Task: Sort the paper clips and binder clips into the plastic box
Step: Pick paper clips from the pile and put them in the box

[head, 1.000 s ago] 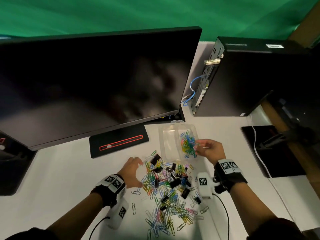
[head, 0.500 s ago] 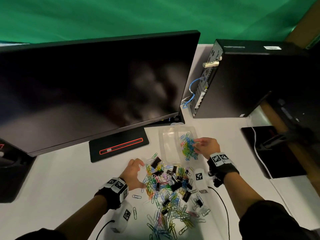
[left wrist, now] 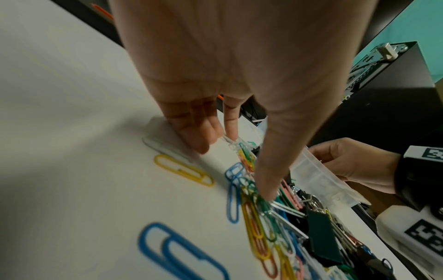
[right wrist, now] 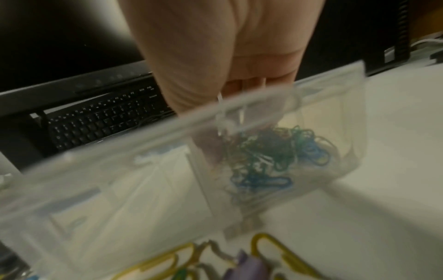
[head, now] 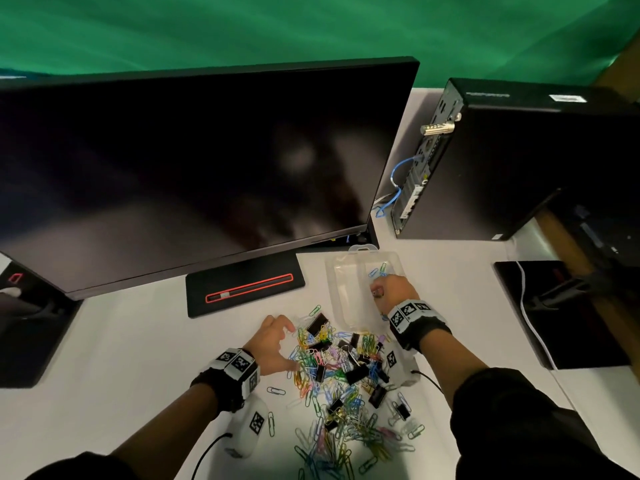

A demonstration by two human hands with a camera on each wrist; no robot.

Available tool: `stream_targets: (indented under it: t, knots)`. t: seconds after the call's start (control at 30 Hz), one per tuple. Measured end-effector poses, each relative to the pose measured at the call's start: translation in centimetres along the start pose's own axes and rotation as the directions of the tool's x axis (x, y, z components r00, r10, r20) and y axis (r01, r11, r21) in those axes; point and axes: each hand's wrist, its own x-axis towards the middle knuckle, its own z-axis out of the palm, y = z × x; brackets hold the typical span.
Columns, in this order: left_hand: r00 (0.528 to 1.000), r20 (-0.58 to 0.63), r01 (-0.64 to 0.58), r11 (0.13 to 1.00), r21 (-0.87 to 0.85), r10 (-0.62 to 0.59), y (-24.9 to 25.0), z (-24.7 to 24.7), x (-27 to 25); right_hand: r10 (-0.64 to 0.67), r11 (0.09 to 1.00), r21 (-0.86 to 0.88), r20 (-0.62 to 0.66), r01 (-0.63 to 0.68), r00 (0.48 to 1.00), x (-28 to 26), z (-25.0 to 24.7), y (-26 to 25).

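Toward the desk's [head: 104, 358] far edge the monitor [head: 194, 174] and the computer tower [head: 519, 168] wall off the back, leaving open white surface to my left and a narrower strip to my right before the black pad [head: 568, 313]. The plastic box [head: 346, 289] lies just in front of the monitor's right corner. My right hand [head: 394, 291] reaches down into its right compartment among the paper clips [right wrist: 275, 151] there; whether its fingers grip any I cannot tell. The loose pile of paper clips and binder clips [head: 343, 372] spreads toward the near edge. My left hand [head: 273, 344] rests at the pile's left margin, fingers spread, thumb [left wrist: 268, 181] touching the clips.
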Motion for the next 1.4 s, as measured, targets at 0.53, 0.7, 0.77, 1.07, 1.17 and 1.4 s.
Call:
stream_targets:
  t: [0.53,0.7,0.77,1.07,1.17,1.4]
  knots:
    - [0.998,0.037,-0.05,0.99,0.131,0.046,0.4,0.8,-0.6,0.102,0.944,0.327,-0.148,-0.048,0.984,-3.0,-2.3,2.9]
    - [0.999,0.021,-0.036,0.982,0.185,0.033,0.9,1.1,-0.9,-0.018,0.908,0.405,-0.21,0.104,0.978,-5.8,-2.0,4.5]
    - [1.0,0.005,-0.027,0.978,0.205,0.026,1.0,1.2,-1.0,-0.047,0.893,0.434,-0.178,0.122,0.983,-6.5,-1.3,5.7]
    - [0.997,-0.06,0.054,0.972,0.228,-0.042,2.1,2.6,-1.7,0.011,0.875,0.478,0.146,-0.08,0.989,-9.3,2.2,8.1]
    - [0.993,-0.106,0.08,0.974,0.211,-0.058,2.5,3.1,-1.6,0.01,0.866,0.49,0.177,-0.097,0.984,-9.2,2.9,8.3]
    - [0.98,-0.155,0.146,0.978,0.148,-0.123,2.7,3.9,-1.0,-0.113,0.796,0.599,-0.004,0.092,0.994,-7.3,-1.7,6.7]
